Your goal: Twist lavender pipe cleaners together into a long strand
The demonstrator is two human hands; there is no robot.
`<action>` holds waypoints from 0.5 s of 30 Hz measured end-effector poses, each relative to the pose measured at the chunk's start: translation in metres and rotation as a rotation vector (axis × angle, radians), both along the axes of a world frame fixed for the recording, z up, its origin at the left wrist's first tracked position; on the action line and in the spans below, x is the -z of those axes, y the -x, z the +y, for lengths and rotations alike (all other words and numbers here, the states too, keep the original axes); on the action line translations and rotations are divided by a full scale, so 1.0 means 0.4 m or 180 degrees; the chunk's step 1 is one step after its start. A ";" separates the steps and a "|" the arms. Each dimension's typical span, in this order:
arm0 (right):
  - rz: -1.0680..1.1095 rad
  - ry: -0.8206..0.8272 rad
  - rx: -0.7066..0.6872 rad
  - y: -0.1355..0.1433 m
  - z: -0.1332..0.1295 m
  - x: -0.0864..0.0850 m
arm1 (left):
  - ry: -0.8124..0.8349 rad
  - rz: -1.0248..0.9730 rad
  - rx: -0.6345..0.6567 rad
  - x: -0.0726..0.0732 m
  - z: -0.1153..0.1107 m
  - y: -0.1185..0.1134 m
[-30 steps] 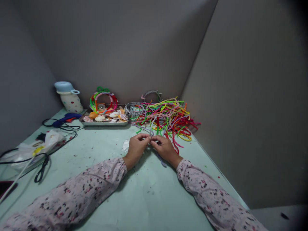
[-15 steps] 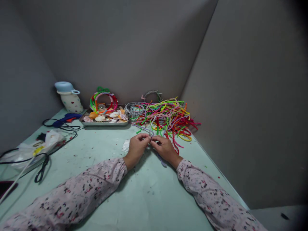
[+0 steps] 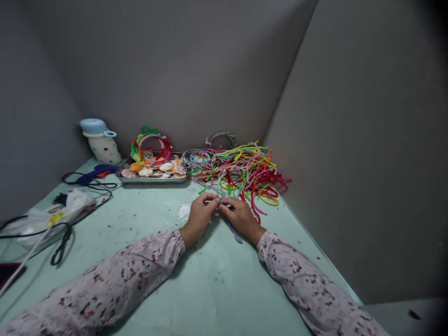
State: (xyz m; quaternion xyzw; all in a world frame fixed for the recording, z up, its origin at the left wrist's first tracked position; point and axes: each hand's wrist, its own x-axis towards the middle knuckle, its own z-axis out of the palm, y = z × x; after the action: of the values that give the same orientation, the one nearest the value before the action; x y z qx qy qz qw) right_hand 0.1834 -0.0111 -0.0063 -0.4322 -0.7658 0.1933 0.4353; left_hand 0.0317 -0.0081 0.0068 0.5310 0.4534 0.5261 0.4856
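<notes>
My left hand and my right hand meet fingertip to fingertip over the middle of the table. Both are closed in a pinch on a pale lilac pipe cleaner, whose fuzzy end hangs out below my right hand. Another stretch of it, or a second strand, rises just above the fingertips; which one I cannot tell. Just behind the hands spreads a tangled heap of coloured pipe cleaners. Left of my left hand lies a white shell-like piece.
A metal tray of seashells bears several fuzzy coloured rings. Beside it are coiled grey wires. To the left stand a bottle, black cables and a plastic bag. Grey partitions border the table.
Both hands stay nearly in place, fingers still pinched together. The lilac strand by the fingertips has shifted slightly; the rest looks the same.
</notes>
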 end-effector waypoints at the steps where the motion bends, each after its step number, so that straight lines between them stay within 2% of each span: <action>1: 0.0005 0.0005 0.0001 0.000 0.001 0.001 | 0.0007 0.0003 0.0006 0.001 0.000 0.000; 15: 0.0004 0.0017 -0.0015 0.000 0.001 0.000 | -0.0183 0.0290 -0.0116 -0.002 -0.007 0.007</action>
State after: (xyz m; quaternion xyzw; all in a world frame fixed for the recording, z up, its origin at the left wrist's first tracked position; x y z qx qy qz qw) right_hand 0.1833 -0.0105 -0.0065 -0.4313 -0.7660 0.1967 0.4342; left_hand 0.0291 -0.0109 0.0075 0.5597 0.4693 0.5230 0.4392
